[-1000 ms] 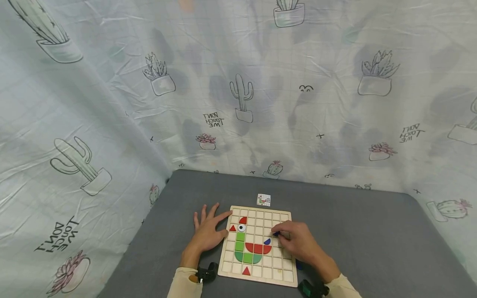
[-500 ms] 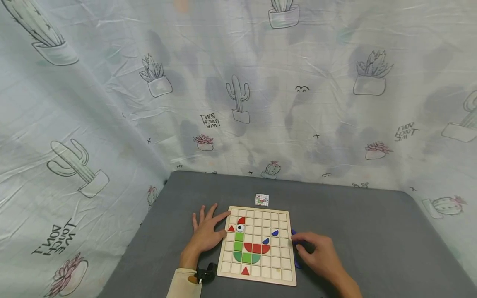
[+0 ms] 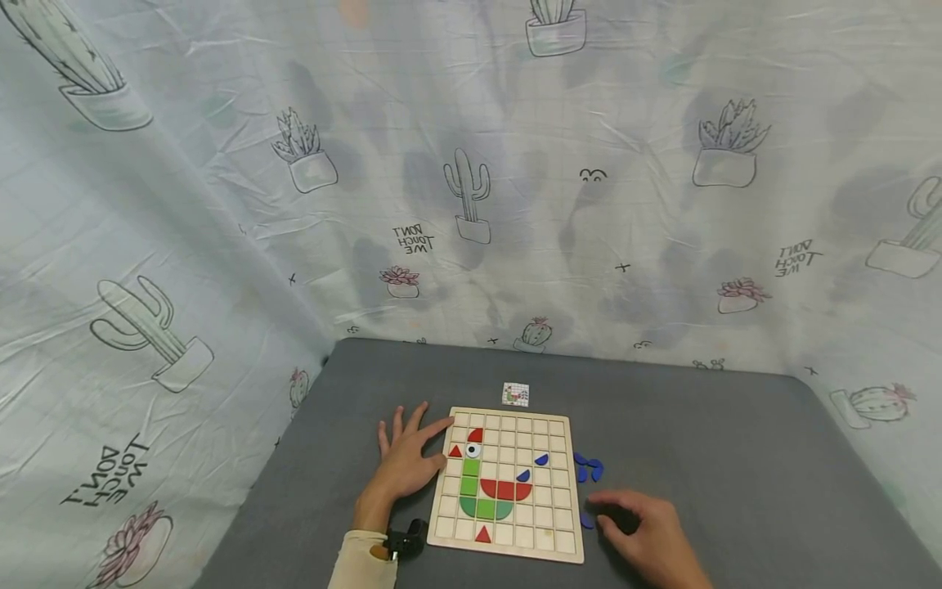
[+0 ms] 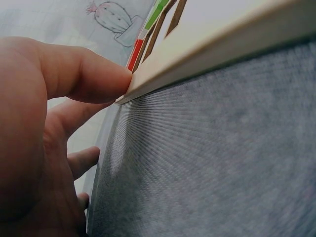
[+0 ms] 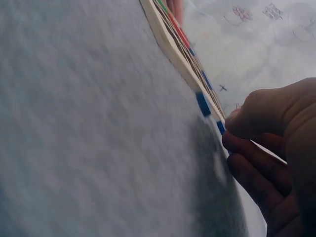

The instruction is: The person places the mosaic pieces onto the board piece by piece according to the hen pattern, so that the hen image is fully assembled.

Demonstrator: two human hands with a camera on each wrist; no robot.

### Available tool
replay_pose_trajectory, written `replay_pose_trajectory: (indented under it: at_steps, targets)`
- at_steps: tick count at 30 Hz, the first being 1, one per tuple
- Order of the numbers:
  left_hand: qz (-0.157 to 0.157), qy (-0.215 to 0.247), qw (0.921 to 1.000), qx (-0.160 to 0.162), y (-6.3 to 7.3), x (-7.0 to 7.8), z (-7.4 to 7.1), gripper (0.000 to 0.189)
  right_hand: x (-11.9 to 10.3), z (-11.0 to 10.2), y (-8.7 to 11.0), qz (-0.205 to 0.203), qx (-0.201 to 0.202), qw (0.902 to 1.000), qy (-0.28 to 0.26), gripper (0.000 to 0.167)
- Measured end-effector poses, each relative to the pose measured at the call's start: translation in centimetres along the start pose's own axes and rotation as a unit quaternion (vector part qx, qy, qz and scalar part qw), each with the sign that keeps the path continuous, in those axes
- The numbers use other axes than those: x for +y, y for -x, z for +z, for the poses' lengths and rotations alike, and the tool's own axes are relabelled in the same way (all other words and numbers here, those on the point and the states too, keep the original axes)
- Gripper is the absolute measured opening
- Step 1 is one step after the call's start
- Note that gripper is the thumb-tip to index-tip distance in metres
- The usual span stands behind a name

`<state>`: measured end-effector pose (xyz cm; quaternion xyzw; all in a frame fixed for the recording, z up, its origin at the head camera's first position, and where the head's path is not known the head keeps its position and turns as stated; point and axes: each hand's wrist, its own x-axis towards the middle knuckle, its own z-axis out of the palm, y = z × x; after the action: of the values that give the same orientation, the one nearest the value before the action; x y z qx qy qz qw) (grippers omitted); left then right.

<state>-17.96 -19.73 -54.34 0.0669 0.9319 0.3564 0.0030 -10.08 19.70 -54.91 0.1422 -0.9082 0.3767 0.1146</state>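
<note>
A square wooden grid board [image 3: 545,533] lies on the grey table with flat coloured pieces in its cells. My left hand [image 3: 404,468] has its fingers spread; its thumb and index finger touch the board's left edge, the thumb pressing the side in the left wrist view. Beyond the board's right edge, my right hand [image 3: 651,532] hovers with thumb and index finger parted, holding nothing visible. Close to those fingertips lies a blue piece [image 3: 586,520]. Two blue half-round pieces, an upper one [image 3: 541,460] and a lower one [image 3: 523,475], sit tilted in cells.
More loose blue pieces [image 3: 597,469] lie right of the board's upper half. A small printed card [image 3: 515,394] with a similar picture is behind the board. On the board are red pieces [image 3: 505,490], green squares [image 3: 469,486] and an eye disc [image 3: 473,450]. A patterned curtain [image 3: 545,245] surrounds the table.
My right hand has let go of a blue half-round piece in a board cell. It then moved right and toward me, beside the loose pieces. My left hand stayed put.
</note>
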Motion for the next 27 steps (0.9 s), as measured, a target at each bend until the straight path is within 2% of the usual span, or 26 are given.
replay_pose_trajectory:
  at_steps: [3, 6, 10, 12, 18, 24, 27]
  targets:
    - [0.005, 0.003, 1.0000, 0.006, 0.02, 0.03, -0.05, 0.063, -0.33, 0.15, -0.11, -0.007, -0.030, 0.9995, -0.010, 0.038]
    - [0.001, 0.004, 1.0000, 0.003, 0.03, 0.07, -0.06, 0.064, -0.53, 0.33, -0.29, -0.038, -0.050, 0.9979, -0.017, 0.037]
    - [-0.005, 0.004, 1.0000, 0.000, 0.00, 0.06, 0.04, 0.064, -0.65, 0.58, -0.42, -0.082, -0.051, 0.9952, -0.011, 0.040]
    - [-0.005, 0.005, 1.0000, -0.001, 0.02, 0.07, 0.07, 0.064, -0.71, 0.62, -0.44, -0.081, -0.045, 0.9957, 0.000, 0.042]
    - [-0.006, 0.001, 1.0000, -0.001, 0.01, 0.03, 0.13, 0.063, -0.90, 0.61, -0.41, -0.024, -0.029, 0.9990, 0.026, 0.045]
    - [-0.004, 0.000, 1.0000, 0.002, -0.03, 0.10, 0.03, 0.063, -0.98, 0.60, -0.52, -0.039, -0.048, 0.9979, 0.017, 0.036]
    - [-0.005, 0.002, 1.0000, 0.002, 0.05, 0.20, 0.10, 0.063, -1.05, 0.63, -0.69, -0.039, -0.039, 0.9984, 0.013, 0.038]
